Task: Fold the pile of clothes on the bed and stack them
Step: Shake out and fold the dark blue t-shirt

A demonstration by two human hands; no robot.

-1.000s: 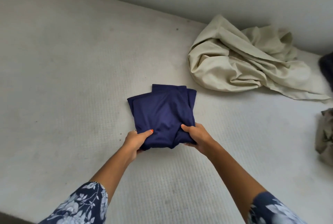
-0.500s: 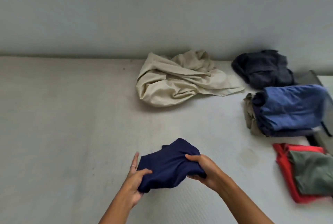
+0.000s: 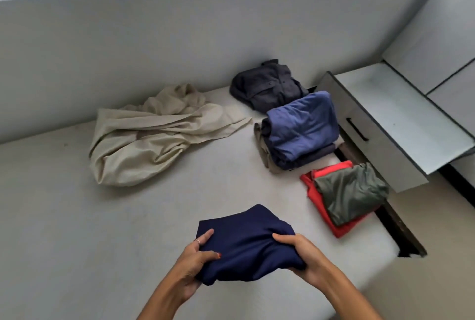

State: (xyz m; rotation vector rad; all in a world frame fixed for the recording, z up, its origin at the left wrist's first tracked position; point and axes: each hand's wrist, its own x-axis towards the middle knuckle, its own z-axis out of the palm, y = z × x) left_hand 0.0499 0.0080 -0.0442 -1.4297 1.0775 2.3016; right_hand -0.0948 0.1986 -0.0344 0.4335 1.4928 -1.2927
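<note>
The folded garment [image 3: 246, 245] is plain navy blue, and the crumpled sheet [image 3: 154, 137] is plain beige on an off-white mattress [image 3: 64, 216]. At the far side lie a charcoal grey shirt [image 3: 267, 85] and a medium blue top [image 3: 303, 124] on a stack with navy and tan layers. An olive green piece [image 3: 352, 191] rests on a bright red one [image 3: 321, 201], beside a pale grey drawer [image 3: 385, 139] with a black handle slot.
</note>
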